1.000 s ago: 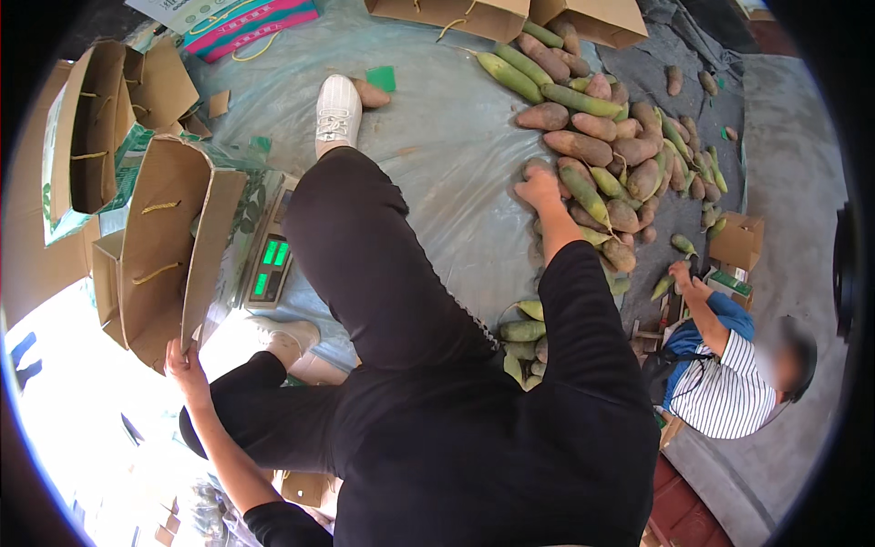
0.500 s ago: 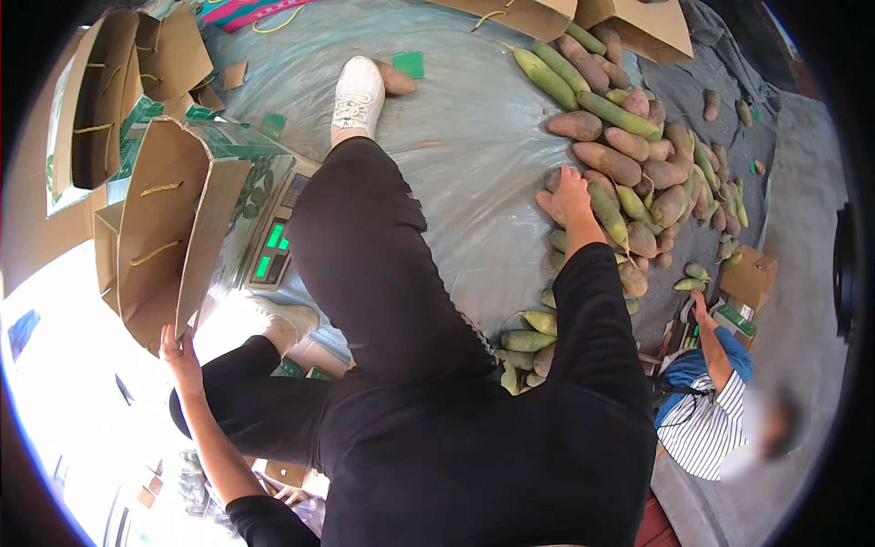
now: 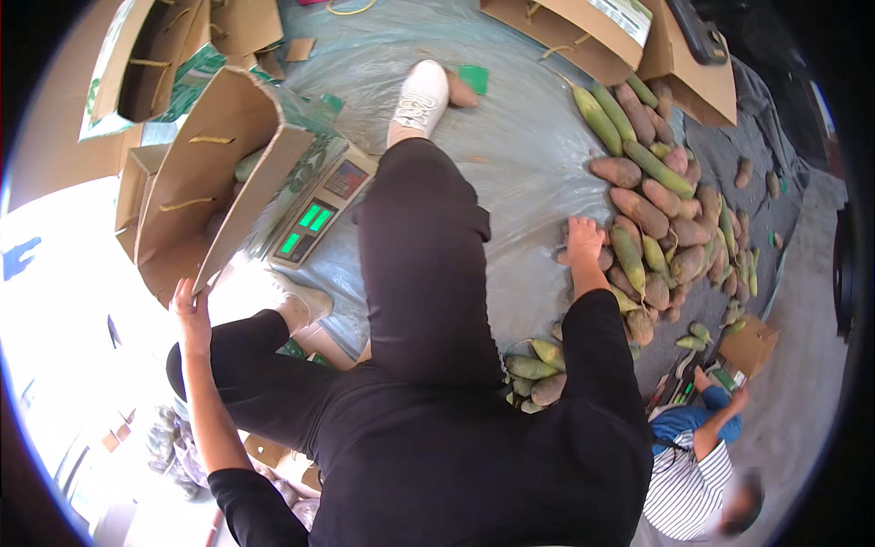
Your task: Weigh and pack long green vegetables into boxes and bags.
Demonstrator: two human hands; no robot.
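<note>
My right hand point(image 3: 583, 242) reaches out over a long pile of green and reddish-brown mangoes point(image 3: 654, 214) lying on a grey plastic sheet point(image 3: 519, 146); its fingers rest on a fruit at the pile's near edge, and I cannot see whether they grip it. My left hand point(image 3: 189, 305) holds the lower flap of an open cardboard box point(image 3: 214, 178) tilted on its side. My black-trousered leg point(image 3: 419, 255) stretches forward between the two hands, ending in a white shoe point(image 3: 419, 98).
A weighing scale with a green lit display point(image 3: 314, 219) stands beside the box. More cardboard boxes point(image 3: 620, 36) lie at the top and upper left. A few mangoes point(image 3: 533, 374) sit by my right hip. Another person in a striped shirt point(image 3: 693, 474) crouches at lower right.
My right hand has stayed on the mango pile while the view swung; my left hand has kept its hold on the box flap. My leg has stretched further forward.
</note>
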